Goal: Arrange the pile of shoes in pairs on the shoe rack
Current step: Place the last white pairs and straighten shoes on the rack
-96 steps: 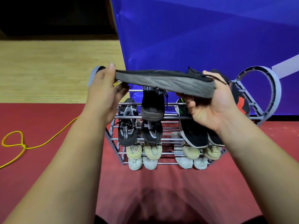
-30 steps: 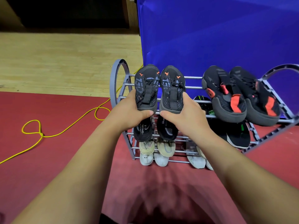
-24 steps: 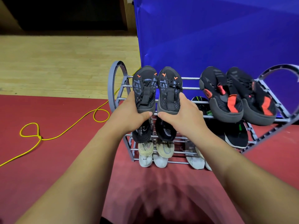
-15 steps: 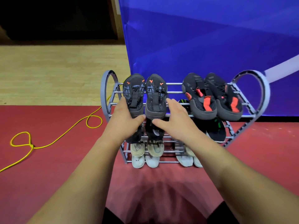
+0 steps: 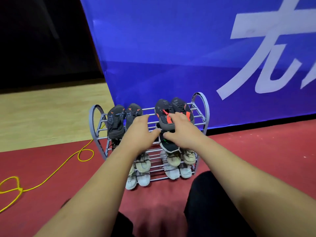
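Both hands have let go of the black pair with orange marks, which now sits by itself at the left end of the top shelf, toes to the back, and the hands have slid to the right. Far left, a yellow cable loops across the red floor. On the grey shoe rack, the left hand hovers in front of the bare bars between the two top pairs, its fingers spread and relaxed, holding nothing. Just beside it, thumbs nearly meeting, the right hand is also loose and splayed, its fingers lying over the heels of the black pair with red patches; I cannot tell whether they touch. Beige shoes and white shoes fill the lower shelves, and a blue banner hangs behind.
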